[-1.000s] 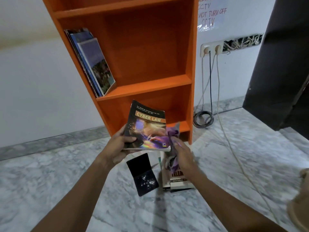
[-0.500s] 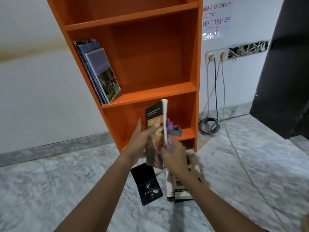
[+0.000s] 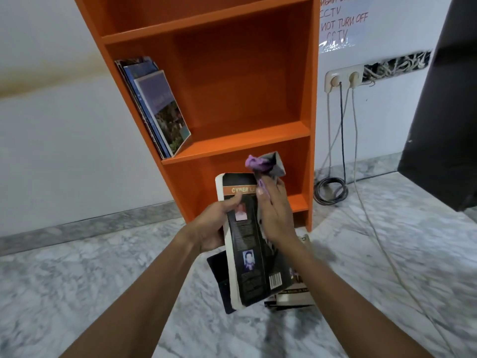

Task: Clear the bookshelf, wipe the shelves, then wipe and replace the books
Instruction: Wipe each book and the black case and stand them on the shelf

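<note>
The Cyber Law book is held in the air between both hands, in front of the lowest opening of the orange bookshelf and above the floor. A second ago its front cover faced up. It has since been turned over through an edge-on position, and now the back cover with its barcode shows. This suggests the front has had its wipe and the back is next, so this book is close to going back on a shelf. The left hand grips the book's page-edge side, with the thumb clamped on the cover. The right hand lies against the back cover, its fingers pinching the purple and grey cloth, which bunches up above them. There is one book in hand and one cloth. On the floor beneath lie one flat black book and a small pile of books that is too hidden to count. A group of leaning books, at least three, already stands on the middle shelf. Beyond, two plugs sit in the wall socket and one coiled cable lies on the floor.
</note>
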The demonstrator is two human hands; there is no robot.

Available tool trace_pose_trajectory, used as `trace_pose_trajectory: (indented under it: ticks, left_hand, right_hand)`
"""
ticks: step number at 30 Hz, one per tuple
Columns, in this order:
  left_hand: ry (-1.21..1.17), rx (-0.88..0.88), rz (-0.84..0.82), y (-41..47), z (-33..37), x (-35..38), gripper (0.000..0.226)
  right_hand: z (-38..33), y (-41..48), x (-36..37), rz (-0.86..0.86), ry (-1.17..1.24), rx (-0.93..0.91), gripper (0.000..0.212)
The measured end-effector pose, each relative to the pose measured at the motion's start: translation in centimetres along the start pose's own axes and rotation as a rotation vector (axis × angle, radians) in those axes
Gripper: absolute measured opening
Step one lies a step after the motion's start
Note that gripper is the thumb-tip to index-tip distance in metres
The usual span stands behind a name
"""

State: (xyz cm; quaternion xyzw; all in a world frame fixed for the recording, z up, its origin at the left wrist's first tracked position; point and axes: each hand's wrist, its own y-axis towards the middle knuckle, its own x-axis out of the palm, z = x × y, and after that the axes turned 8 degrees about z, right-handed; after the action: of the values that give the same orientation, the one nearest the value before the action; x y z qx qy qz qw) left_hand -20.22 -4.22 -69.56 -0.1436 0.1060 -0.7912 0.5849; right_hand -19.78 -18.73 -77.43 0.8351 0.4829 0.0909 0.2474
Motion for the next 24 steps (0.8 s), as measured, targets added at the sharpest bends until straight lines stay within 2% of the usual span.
trace_pose_trajectory:
  ticks: [6,7,10,13,15,17,18,20,21,22,24]
  left_hand:
    - [-0.191,0.120,0.086,0.3,1.2,-0.2,0.042]
    - [-0.207,0.147,0.105,0.5,1.6,-0.5,0.042]
    - [-0.269,0.181,0.184,1.2,2.9,-1.7,0.039]
    - [-0.259,0.204,0.233,1.9,4.1,-2.7,0.038]
    - [-0.187,0.195,0.288,2.4,4.6,-3.3,0.036]
    - [0.021,0.179,0.385,3.3,4.8,-4.1,0.041]
    - [0.197,0.179,0.443,3.8,4.6,-4.4,0.051]
    - [0.558,0.198,0.551,4.5,4.1,-4.8,0.086]
    - [0.644,0.194,0.592,4.3,3.8,-4.3,0.099]
    - [0.628,0.174,0.579,3.7,3.5,-3.4,0.103]
    - [0.433,0.101,0.404,2.2,3.5,-0.6,0.091]
  right_hand:
    - [3.2,0.3,-1.1,-0.055,0.351,0.512,0.027]
    - [3.6,-0.4,-1.1,-0.079,0.379,0.539,0.032]
    - [4.2,-2.3,-1.8,-0.203,0.502,0.622,0.068]
    - [4.0,-2.4,-3.2,-0.342,0.687,0.735,0.072]
    - [3.4,-2.1,-3.8,-0.374,0.698,0.734,0.074]
    - [2.4,-1.3,-3.9,-0.294,0.651,0.692,0.061]
    - [1.7,-1.0,-3.9,-0.241,0.595,0.650,0.050]
    - [0.6,-0.3,-3.7,-0.133,0.392,0.524,0.025]
    - [0.0,-0.2,-3.5,-0.091,0.283,0.440,0.017]
    - [-0.5,-0.2,-3.0,-0.053,0.188,0.342,0.016]
    - [-0.7,-0.8,-1.7,0.036,-0.054,0.117,0.021]
